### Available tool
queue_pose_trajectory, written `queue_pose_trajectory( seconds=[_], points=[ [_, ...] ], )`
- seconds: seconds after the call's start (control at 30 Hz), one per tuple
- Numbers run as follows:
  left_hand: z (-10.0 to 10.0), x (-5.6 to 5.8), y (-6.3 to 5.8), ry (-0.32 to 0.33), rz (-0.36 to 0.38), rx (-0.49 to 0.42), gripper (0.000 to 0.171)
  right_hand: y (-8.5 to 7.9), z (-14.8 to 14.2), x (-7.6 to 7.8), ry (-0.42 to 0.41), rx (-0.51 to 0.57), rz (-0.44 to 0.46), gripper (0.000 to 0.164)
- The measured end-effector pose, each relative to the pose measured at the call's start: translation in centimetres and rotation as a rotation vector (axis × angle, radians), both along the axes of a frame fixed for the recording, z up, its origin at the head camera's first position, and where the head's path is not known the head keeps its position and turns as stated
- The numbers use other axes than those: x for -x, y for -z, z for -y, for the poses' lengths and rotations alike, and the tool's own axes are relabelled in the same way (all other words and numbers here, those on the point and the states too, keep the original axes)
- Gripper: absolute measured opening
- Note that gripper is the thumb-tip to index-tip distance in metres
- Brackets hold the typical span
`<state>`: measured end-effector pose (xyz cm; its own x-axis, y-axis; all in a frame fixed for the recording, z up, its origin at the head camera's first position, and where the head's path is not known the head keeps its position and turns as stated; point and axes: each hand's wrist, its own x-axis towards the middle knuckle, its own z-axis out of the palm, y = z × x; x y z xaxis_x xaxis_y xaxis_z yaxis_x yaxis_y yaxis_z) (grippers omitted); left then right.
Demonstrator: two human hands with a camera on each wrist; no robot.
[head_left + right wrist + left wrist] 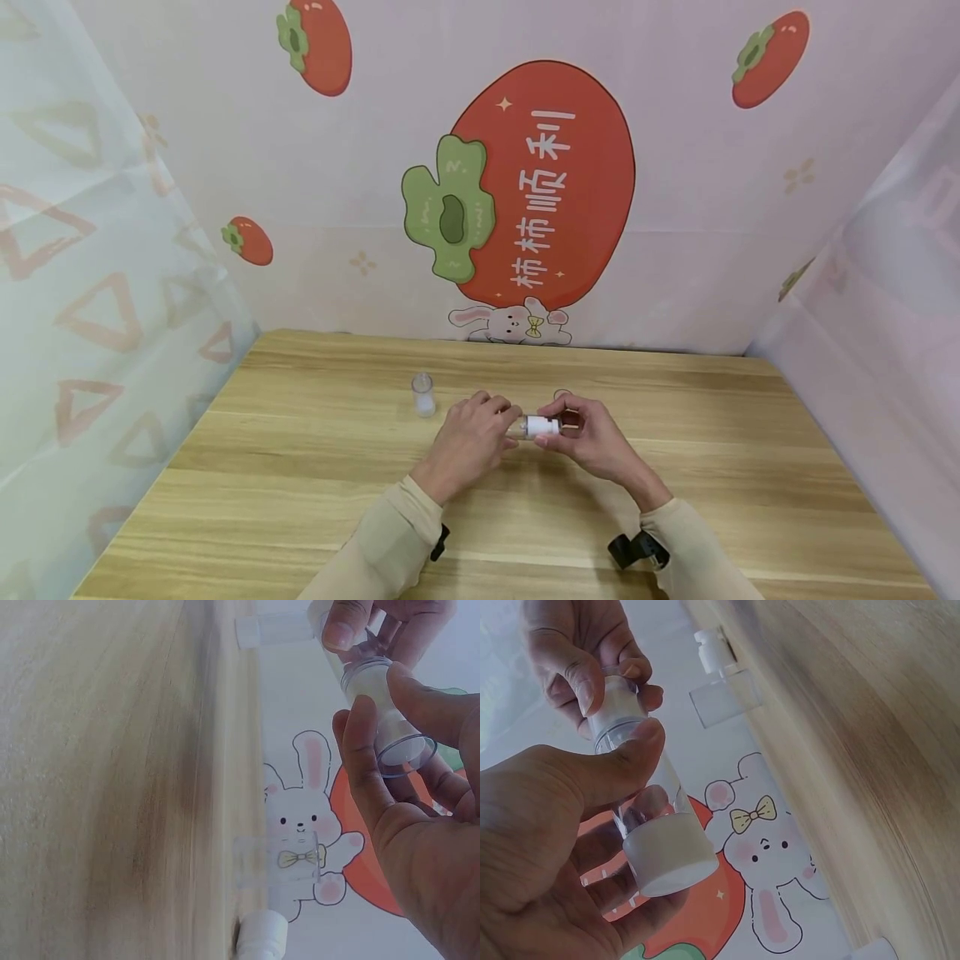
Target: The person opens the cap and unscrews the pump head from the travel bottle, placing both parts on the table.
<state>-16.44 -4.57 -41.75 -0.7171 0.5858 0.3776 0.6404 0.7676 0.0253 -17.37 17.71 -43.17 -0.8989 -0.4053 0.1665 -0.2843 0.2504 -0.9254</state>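
Between both hands lies a clear cylindrical bottle with a broad white base, held tilted above the table. My left hand grips its clear body, thumb along the side in the left wrist view. My right hand holds the other end, thumb and fingers around the white top part. A clear rim surrounds the end of that part in the right wrist view. The two pieces meet end to end between the hands.
A second clear bottle with white at its bottom stands left on the wooden table. Behind the right hand are a clear open cylinder and a small white pump head. A printed backdrop rises behind the table.
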Motion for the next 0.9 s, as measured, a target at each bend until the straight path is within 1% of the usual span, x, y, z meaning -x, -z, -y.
queue_pose_trajectory(
  seconds=[0.1,0.2,0.37,0.47,0.57,0.8,0.9],
  points=[
    [0.1,0.0,0.0,0.002,0.009,-0.011,0.033,0.0,0.1,-0.1,0.006,-0.012,-0.014,0.024],
    [0.2,0.1,-0.1,0.003,0.021,-0.018,0.034,0.0,0.2,-0.2,0.020,-0.052,-0.047,0.025],
    [0.3,0.1,-0.2,0.001,0.067,-0.027,0.035,0.0,0.2,-0.3,0.034,-0.148,-0.153,0.027],
    [0.5,0.1,-0.3,0.002,0.106,-0.039,0.035,-0.2,0.1,-0.5,0.017,-0.188,-0.223,0.027],
    [0.6,0.1,-0.4,0.009,0.130,-0.050,0.035,-0.4,0.1,-0.5,-0.002,-0.219,-0.271,0.027],
    [0.6,0.0,-0.5,0.014,0.126,-0.053,0.035,-0.8,0.1,-0.6,-0.026,-0.281,-0.329,0.030],
    [0.6,0.0,-0.5,0.010,0.125,-0.055,0.034,-1.1,0.2,-0.5,-0.044,-0.333,-0.374,0.031]
  ],
)
